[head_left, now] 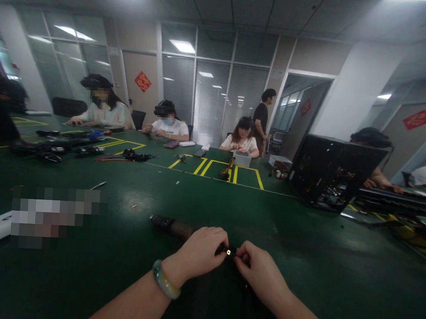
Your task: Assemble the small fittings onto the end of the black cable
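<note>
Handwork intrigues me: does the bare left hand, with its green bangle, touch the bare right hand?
Apart: the head view shows a bright square between left hand and right hand.

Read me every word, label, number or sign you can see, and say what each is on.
"福": right red sign.
Left red sign: too blurred to read.
Middle red sign: too small to read.
Masked person's shirt: print too small to read.
Held part: no readable text.

A green table (pixel 321 270) bears a case (pixel 335 173); left of the case lie a box (pixel 280 161), bin (pixel 243 160), cables (pixel 132 155), yellow tape (pixel 235 175).
</note>
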The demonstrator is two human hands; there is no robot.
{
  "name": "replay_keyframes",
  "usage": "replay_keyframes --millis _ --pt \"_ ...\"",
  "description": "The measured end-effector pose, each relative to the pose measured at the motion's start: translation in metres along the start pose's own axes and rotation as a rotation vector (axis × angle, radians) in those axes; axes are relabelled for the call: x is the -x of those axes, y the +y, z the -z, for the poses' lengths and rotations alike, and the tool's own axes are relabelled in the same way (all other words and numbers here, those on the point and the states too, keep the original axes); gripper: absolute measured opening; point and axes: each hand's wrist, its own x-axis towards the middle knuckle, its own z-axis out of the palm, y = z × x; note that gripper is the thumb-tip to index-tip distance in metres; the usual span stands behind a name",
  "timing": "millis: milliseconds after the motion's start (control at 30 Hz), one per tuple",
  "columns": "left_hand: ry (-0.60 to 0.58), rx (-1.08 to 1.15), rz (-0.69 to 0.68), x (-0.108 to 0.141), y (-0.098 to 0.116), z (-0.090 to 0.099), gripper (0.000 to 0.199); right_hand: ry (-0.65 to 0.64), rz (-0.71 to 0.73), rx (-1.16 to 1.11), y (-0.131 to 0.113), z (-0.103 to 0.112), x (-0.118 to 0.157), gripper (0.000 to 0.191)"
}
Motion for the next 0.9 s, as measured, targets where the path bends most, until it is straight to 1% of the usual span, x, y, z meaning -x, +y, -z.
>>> replay_keyframes --millis 167,333,400,500,633,900 --pt "0.005 0.028 -0.071 -0.0020 -0.0015 -0.0004 0.005 -0.007 -0.008 -0.007 0.0013 -0.0010 0.0004 0.003" --pt "0.020 0.001 -0.140 -0.0027 0.0002 0.0014 0.003 -0.018 -0.004 -0.001 -0.0004 0.0000 0.0002 0.004" --pt "0.021 -0.009 -0.175 -0.0025 0.0015 0.0025 0.006 -0.004 0.002 0.012 -0.0006 0.0001 -0.0003 0.003" --pt "0.025 -0.016 -0.211 -0.0014 0.0033 0.0038 0.014 0.016 0.013 0.023 0.0004 -0.0007 -0.0011 0.002" --pt "0.031 -0.024 -0.206 0.0002 0.0056 0.0041 0.023 0.007 0.010 0.011 0.0021 -0.0017 -0.0009 0.003" --pt "0.017 0.004 -0.196 -0.0013 0.0044 0.0049 0.019 -0.002 0.014 0.023 0.0013 -0.0004 -0.0003 0.002"
